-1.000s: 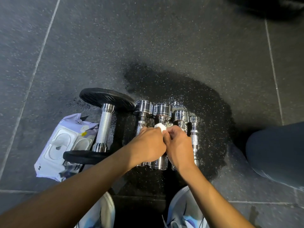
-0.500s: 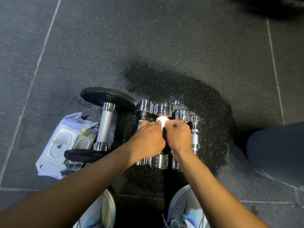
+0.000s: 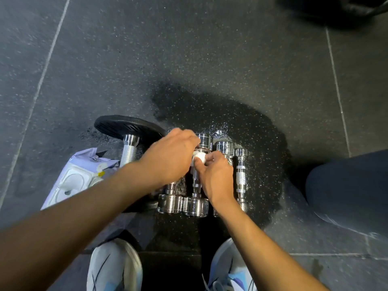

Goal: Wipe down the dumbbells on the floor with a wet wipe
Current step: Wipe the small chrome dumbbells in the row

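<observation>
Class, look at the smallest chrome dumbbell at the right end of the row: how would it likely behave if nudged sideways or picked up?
The smallest chrome dumbbell has round heads, so a sideways nudge would probably roll it. Solid-looking metal suggests it is heavy for its size. Its polished surface may be slippery, and the floor around it looks wet.

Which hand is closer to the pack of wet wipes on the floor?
Left. The left hand sits just right of the wipes pack, over the dumbbells; the right hand lies farther right, pinching the wipe.

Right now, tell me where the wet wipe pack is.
In the head view the wet wipe pack lies on the floor at the left, beside the black-plated dumbbell and partly under the left forearm.
</observation>
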Demonstrator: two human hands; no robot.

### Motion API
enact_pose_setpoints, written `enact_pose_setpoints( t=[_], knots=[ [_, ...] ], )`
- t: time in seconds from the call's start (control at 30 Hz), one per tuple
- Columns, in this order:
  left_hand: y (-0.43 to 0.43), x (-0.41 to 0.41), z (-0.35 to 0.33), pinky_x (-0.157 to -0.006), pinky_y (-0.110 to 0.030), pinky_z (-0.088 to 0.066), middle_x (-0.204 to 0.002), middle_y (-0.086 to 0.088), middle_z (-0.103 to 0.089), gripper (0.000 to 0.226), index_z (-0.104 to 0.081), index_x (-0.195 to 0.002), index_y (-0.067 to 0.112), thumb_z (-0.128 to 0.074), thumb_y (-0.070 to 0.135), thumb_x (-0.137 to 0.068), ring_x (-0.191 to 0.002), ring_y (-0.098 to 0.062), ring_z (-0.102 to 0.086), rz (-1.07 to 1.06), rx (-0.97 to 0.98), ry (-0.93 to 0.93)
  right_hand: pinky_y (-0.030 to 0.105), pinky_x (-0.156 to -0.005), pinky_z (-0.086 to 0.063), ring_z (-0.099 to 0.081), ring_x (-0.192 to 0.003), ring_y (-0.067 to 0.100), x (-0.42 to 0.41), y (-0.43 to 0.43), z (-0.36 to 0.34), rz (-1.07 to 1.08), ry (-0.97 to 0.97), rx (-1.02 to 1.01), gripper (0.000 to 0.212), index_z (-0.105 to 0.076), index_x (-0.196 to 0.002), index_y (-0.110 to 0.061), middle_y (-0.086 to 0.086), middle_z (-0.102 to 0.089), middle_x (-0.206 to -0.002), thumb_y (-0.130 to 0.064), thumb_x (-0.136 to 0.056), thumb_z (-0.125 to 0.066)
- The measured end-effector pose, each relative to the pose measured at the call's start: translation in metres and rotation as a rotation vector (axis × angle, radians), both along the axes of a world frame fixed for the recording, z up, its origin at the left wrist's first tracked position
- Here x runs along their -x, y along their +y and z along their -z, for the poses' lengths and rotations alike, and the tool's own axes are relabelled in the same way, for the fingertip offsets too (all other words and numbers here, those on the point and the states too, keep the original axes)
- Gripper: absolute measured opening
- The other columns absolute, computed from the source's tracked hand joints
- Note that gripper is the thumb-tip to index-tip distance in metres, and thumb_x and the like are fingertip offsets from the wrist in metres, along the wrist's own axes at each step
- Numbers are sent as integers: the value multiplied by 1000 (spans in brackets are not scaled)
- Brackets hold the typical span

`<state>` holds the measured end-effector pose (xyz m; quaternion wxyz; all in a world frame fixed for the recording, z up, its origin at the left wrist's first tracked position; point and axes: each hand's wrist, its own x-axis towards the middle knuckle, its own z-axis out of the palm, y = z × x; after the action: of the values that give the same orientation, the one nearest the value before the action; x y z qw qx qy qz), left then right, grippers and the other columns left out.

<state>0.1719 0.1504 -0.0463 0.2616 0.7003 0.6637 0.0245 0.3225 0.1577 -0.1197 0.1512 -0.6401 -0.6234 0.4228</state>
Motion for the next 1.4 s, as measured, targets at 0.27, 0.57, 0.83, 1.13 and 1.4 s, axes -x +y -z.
enact_pose_setpoints(
  t=[0.27, 0.57, 0.83, 1.13, 1.4],
  knots=[
    [64, 10, -14, -117, -41, -31, -165, 11, -23, 53, -35, -155, 27, -44, 17, -104, -152, -17, -20, 673, 166, 453, 18, -48, -46, -59, -57, 21, -5, 2, 5, 99, 151, 62, 19, -56, -92, -15, 7, -69, -76, -22, -94, -74],
    [87, 17, -24, -123, -44, -21, -169, 11, 9, 73, 2, -161, 28, -34, 5, -102, -156, -13, -1, 961, 372, 645, 18, -33, -32, -48, -38, 4, -11, -22, -10, -153, -17, -22, 17, -47, -95, -18, -4, -62, -62, -24, -103, -60],
    [89, 13, -16, -116, -47, -37, -170, 10, 3, 78, 3, -161, 28, -40, 4, -101, -155, -21, -17, 1011, 342, 697, 18, -41, -46, -60, -56, 8, -20, 16, -56, -872, -436, 20, 30, -44, -132, -17, 0, -64, -80, -36, -110, -37],
    [85, 22, 3, -107, -45, -45, -168, 3, -18, 71, -9, -161, 23, -42, 6, -100, -148, -24, -35, 984, 207, 590, 37, -90, -55, -57, -118, 31, -22, 40, -48, -1507, -673, -368, 46, -34, -152, -9, 19, -55, -133, -19, -108, -43],
    [75, 11, 11, -102, -48, -50, -158, -4, -42, 56, -30, -156, 17, -45, 10, -102, -135, -30, -51, 848, 122, 525, 39, -94, -57, -64, -107, 28, -48, 50, -20, -1464, -574, -514, 66, -30, -156, -5, 15, -67, -120, -9, -97, -60]
  ],
)
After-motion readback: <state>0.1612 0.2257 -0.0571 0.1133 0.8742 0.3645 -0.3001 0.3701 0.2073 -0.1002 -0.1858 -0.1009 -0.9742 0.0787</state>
